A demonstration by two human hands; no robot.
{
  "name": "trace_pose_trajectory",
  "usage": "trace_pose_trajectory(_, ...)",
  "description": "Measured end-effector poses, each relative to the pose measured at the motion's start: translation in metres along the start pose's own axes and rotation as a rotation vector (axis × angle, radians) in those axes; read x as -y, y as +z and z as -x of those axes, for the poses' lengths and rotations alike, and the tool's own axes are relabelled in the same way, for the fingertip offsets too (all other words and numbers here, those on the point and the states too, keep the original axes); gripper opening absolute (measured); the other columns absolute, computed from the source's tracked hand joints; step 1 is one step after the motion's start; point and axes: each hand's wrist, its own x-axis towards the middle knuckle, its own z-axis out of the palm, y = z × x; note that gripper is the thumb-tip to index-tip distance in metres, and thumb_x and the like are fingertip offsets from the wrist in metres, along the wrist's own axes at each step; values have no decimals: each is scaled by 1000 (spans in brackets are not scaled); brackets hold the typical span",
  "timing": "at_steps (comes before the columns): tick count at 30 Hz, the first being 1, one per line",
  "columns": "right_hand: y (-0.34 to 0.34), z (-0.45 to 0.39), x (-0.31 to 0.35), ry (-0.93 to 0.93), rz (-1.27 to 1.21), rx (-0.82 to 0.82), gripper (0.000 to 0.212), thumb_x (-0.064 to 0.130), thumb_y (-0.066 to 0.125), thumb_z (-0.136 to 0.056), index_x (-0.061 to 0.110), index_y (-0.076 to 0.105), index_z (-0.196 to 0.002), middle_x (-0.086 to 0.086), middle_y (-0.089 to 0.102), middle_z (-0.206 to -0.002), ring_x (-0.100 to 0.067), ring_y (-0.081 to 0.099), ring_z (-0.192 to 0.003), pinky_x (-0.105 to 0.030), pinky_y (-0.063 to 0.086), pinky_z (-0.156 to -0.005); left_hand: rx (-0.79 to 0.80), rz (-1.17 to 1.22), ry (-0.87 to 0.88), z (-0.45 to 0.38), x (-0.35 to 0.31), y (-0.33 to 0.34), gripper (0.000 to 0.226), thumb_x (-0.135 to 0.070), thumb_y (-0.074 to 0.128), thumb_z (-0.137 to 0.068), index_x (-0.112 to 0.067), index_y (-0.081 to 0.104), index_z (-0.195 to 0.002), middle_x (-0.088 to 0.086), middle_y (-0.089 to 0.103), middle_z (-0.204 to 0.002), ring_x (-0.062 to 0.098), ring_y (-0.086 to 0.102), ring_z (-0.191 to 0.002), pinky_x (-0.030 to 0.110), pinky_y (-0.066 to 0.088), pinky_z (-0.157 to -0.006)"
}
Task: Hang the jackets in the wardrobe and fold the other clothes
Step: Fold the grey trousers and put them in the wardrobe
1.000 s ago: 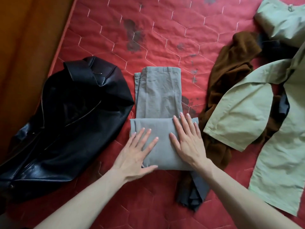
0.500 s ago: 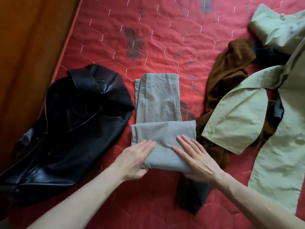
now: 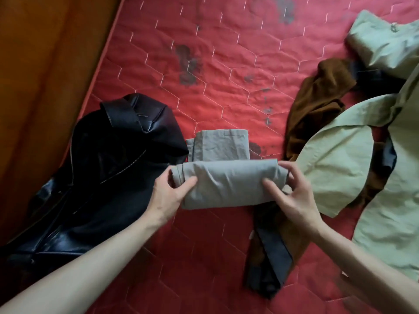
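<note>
Hands gripped a folded grey garment (image 3: 229,182) on a red quilted mattress (image 3: 226,71): left hand (image 3: 169,196) pinched its left end, right hand (image 3: 292,196) its right end, beside a black leather jacket (image 3: 108,177).

Trousers (image 3: 224,177) btwn leather jacket (image 3: 108,173) left, coat (image 3: 353,168) right.

Red quilted mattress (image 3: 226,71) filled most of the view, stitched in a pale hexagon pattern. Several dark stains (image 3: 188,64) sat on it toward the far side. Along its left edge ran a brown wooden surface (image 3: 45,64), grain visible, can't tell if floor or panel. Light was soft, dim.
</note>
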Motion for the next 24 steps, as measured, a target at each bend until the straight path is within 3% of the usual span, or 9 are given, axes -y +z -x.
trace_pose_trajectory(2,13,-19,2,53,-63,-55,26,29,76,-94,25,59,-113,-2,71,-91,-17,69,-80,-37,56,-70,-113,47,-74,-7,4,13,22,-26,80,-91,-19,72,-110,-10,77,-101,-4,70,-95,27,55,-90)
trace_pose_trajectory(4,25,-38,-3,75,-78,-94,21,37,71,-98,26,59,-112,-1,72,-96,-21,71,-90,-48,58,-81,-164,65,-103,-16,5,25,30,-34,75,-94,-22,68,-121,-16,73,-111,-3,68,-104,27,52,-98)
trace_pose_trajectory(8,40,-69,-18,160,-104,-174,23,42,65,-100,26,58,-115,1,71,-106,-15,70,-103,-49,53,-99,-143,13,-89,-35,2,40,56,-33,76,-94,-21,48,-141,-11,62,-127,-4,57,-112,3,40,-92)
trace_pose_trajectory(11,46,-84,-26,183,-43,-178,32,43,60,-103,22,54,-126,12,66,-110,-5,64,-107,-41,49,-105,-132,-59,-60,-40,7,48,72,-35,74,-94,-15,36,-150,1,53,-145,10,52,-131,26,40,-115)
trace_pose_trajectory(14,52,-92,-29,215,16,-167,40,39,54,-106,18,46,-139,14,61,-119,-9,58,-119,-30,42,-108,-237,-316,99,-34,15,53,78,-29,69,-96,-7,27,-158,14,39,-157,27,38,-144,31,28,-121)
trace_pose_trajectory(16,55,-93,-28,111,137,-207,49,31,51,-108,10,38,-150,1,52,-142,-16,48,-136,-26,34,-115,-321,-562,351,-28,16,57,72,-22,65,-97,-4,32,-158,19,35,-159,33,35,-146,39,27,-124)
trace_pose_trajectory(19,60,-88,-29,-257,586,-196,59,31,51,-107,9,34,-159,-11,30,-167,-25,26,-156,-40,24,-126,-112,-839,625,-29,22,67,65,-27,55,-102,-12,35,-161,14,26,-169,29,22,-158,48,21,-128)
trace_pose_trajectory(21,69,-79,-34,-393,799,-43,59,40,45,-108,16,33,-161,-7,22,-171,-25,16,-160,-46,19,-127,5,-985,690,-37,32,74,65,-34,50,-104,-15,31,-163,10,20,-172,26,14,-161,51,18,-129)
trace_pose_trajectory(24,82,-73,-48,-357,985,69,63,55,34,-108,28,25,-164,2,14,-173,-20,8,-161,-50,17,-127,36,-1150,688,-55,49,80,68,-43,41,-106,-18,22,-166,9,12,-174,27,11,-161,51,19,-128)
